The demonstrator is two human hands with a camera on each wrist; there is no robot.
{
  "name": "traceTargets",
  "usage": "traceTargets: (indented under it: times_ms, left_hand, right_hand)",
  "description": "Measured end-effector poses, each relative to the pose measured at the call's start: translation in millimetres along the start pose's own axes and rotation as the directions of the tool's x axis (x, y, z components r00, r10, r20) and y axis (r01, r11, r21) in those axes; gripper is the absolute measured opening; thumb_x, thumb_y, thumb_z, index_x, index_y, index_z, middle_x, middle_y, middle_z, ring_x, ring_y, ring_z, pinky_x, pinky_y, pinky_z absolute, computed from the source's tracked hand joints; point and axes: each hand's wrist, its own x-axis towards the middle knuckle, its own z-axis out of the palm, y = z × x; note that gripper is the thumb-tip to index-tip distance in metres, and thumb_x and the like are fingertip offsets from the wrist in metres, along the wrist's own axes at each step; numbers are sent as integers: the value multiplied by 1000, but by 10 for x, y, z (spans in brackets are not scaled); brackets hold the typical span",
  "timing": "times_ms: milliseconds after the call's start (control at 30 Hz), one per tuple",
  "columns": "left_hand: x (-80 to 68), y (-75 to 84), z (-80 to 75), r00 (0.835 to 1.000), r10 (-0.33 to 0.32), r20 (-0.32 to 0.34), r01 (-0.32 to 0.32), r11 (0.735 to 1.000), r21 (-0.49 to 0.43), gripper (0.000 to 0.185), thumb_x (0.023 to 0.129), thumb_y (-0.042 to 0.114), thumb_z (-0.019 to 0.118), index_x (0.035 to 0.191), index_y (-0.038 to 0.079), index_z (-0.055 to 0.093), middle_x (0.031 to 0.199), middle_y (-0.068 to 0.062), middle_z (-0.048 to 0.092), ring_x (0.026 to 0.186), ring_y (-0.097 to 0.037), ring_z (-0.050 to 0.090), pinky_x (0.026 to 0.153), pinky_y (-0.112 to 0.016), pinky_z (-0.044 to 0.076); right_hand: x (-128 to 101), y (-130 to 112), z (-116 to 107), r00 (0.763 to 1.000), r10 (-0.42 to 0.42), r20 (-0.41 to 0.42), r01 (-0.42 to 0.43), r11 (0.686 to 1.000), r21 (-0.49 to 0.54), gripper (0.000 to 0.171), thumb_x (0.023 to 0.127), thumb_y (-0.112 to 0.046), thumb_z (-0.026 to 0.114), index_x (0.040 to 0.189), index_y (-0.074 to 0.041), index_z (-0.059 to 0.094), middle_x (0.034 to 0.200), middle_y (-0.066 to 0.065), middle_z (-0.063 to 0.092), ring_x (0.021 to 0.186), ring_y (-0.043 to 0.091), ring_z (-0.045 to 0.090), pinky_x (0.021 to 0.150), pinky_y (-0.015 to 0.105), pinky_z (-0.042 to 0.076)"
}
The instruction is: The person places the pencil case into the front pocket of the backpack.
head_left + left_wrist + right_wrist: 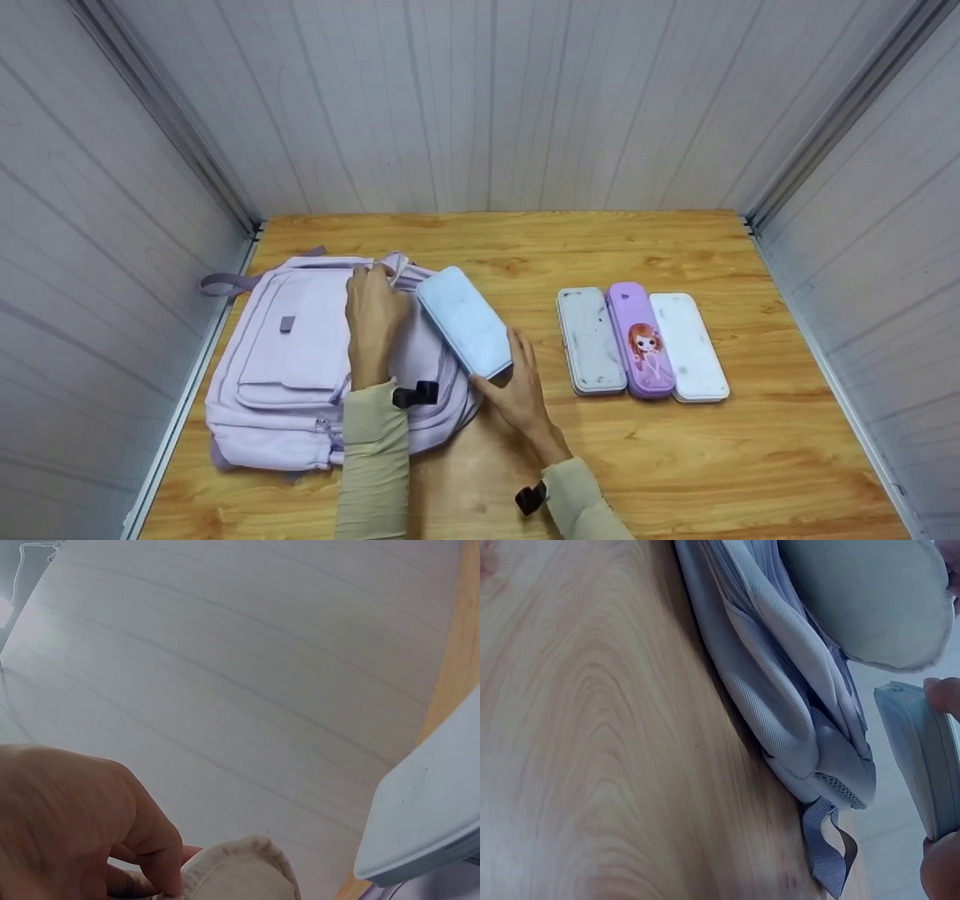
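Pale-blue rounded hard pencil case (465, 322) — pinched by right hand (523, 394); left hand (373, 315) grips soft lilac fabric backpack (300, 360) at nine o'clock.

Both forearms, in beige sleeves, reach in from the near edge of the table. The left hand (373, 315) lies palm down toward the left side, fingers curled at their tips (pinching something there). The right hand (520, 390) sits near the middle, thumb and fingers spread and closed around what it holds.
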Motion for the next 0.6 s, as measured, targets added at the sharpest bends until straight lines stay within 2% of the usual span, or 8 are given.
traceTargets:
  times_ms: [300,467,600]
  left_hand:
    - [-16,9,16,1000,7,-16,-7,1000,-1,38,79,3,51,113,-5,64,112,-26,57,108,-42,52,92,-51,42]
    - [-22,9,21,1000,8,-19,-8,1000,-12,38,78,4,53,113,-5,64,112,-26,56,109,-42,52,92,-51,42]
    - [-23,7,32,1000,16,-18,-17,1000,-9,38,77,4,53,113,-5,65,113,-26,57,109,-43,52,92,-51,41]
  right_hand:
    - [-3,-11,31,991,-82,106,81,997,11,96,75,-37,79,147,1,30,148,24,32,136,36,35,109,51,31]
    - [3,-16,36,969,-150,199,154,988,-5,95,76,-40,77,147,2,30,148,22,33,136,35,34,109,49,32]
    - [44,-18,14,952,-158,262,171,985,-26,95,76,-42,77,147,1,30,149,18,35,139,31,33,112,45,30]
